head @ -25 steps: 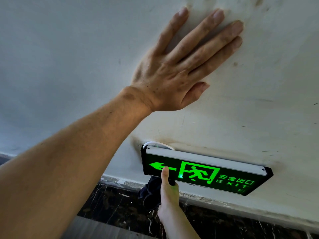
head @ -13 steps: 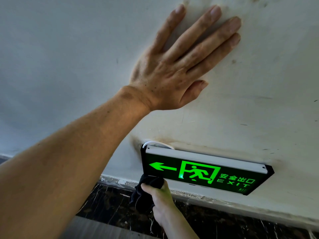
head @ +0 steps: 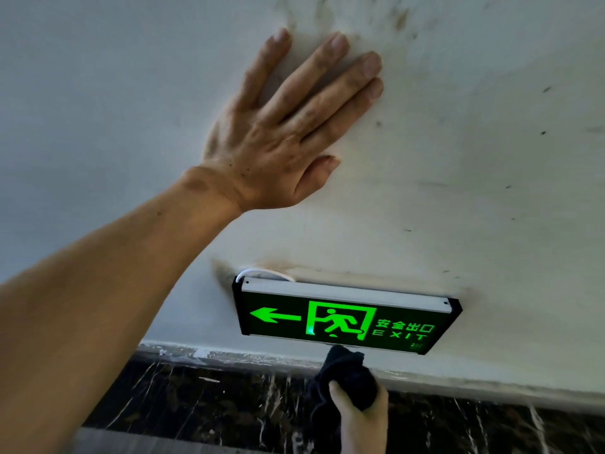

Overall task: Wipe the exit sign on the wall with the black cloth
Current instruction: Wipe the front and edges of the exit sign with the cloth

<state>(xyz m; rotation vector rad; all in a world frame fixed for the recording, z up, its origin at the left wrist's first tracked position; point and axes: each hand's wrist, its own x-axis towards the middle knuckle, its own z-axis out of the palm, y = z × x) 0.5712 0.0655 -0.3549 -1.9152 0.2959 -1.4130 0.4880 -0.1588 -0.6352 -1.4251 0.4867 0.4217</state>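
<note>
Left hand [head: 278, 139] stays spread flat on wall [head: 474, 158], upper centre; right hand [head: 358, 417], gripping cloth [head: 347, 371], has shifted rightward beneath sign [head: 343, 317].

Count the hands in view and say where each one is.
2. The left hand lies flat on the wall above the exit sign; the right hand grips the black cloth below it.

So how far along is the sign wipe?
Done: the right hand grips the cloth; the left hand is flat on the wall. In hand: the cloth's tip is at the sign's bottom edge, below the running figure. Left: the lit face and white top strip; smudges above it.
</note>
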